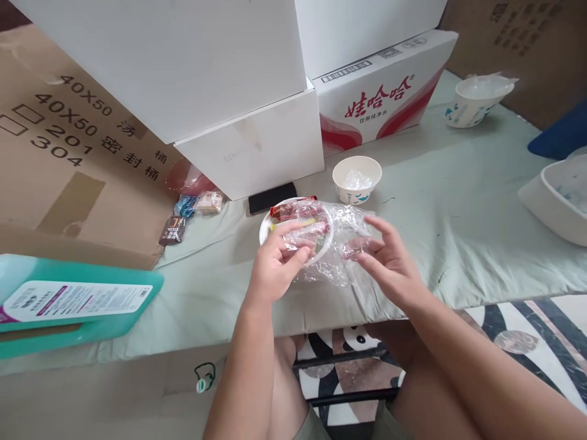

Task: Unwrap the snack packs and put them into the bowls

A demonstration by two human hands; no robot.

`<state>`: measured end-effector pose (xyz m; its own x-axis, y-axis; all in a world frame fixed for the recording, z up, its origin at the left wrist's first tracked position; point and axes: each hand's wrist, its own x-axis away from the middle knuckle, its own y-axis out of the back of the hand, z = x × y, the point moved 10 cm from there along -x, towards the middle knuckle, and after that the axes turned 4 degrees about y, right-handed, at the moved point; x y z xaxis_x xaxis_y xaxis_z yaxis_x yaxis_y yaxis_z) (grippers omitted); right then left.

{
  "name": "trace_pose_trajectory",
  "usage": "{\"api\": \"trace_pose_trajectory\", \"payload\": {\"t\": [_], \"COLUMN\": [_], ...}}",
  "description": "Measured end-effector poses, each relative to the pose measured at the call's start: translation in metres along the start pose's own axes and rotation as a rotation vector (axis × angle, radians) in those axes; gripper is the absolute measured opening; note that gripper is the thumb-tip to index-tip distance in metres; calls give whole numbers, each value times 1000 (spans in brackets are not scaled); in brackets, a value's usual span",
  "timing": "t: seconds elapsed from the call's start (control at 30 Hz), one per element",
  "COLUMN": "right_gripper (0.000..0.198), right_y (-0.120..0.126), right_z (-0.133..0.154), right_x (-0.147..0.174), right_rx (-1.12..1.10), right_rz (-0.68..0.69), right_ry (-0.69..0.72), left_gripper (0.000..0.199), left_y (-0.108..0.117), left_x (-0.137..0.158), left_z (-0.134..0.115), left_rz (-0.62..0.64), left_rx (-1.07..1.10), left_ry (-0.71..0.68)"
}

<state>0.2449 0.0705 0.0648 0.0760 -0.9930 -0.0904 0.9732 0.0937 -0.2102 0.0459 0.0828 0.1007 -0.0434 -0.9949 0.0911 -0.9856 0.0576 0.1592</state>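
A round white bowl [264, 231] stands on the cloth, holding red-wrapped packets [293, 209] and a yellow item. Crinkled clear plastic film [337, 275] lies over it and spreads to the right. My left hand [275, 263] is curled at the bowl's front, thumb and fingers closed on the film by the rim. To the right, my right hand [394, 263] has its index finger raised, with the thumb and a lower finger closed on the film's edge. Parts of its fingers show through the film. Just behind stands a paper bowl [356, 174] with clear plastic inside.
A black phone [271, 198] lies behind the white bowl. Small packets [173, 230] sit at left, near a brown carton [82, 165] and a green jug [132, 305]. White boxes [257, 150] line the back. Another paper bowl [472, 104] and a white container [554, 198] stand at right.
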Motion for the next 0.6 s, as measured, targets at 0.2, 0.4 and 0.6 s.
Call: {"api": "trace_pose_trajectory", "payload": {"t": [0.2, 0.4, 0.6], "right_gripper": [49, 14, 27], "right_y": [-1, 11, -6], "right_z": [1, 10, -4], "right_x": [-2, -4, -1], "right_rx": [292, 540, 152], "right_rz": [8, -121, 78], "right_ry": [52, 148, -38], "left_gripper": [38, 7, 11], "left_y": [-1, -3, -5], "left_x": [2, 9, 5], "left_z": [-9, -42, -22], "left_rz": [-24, -110, 10], "left_rx": [-382, -541, -187], "left_ry": [-78, -341, -97]}}
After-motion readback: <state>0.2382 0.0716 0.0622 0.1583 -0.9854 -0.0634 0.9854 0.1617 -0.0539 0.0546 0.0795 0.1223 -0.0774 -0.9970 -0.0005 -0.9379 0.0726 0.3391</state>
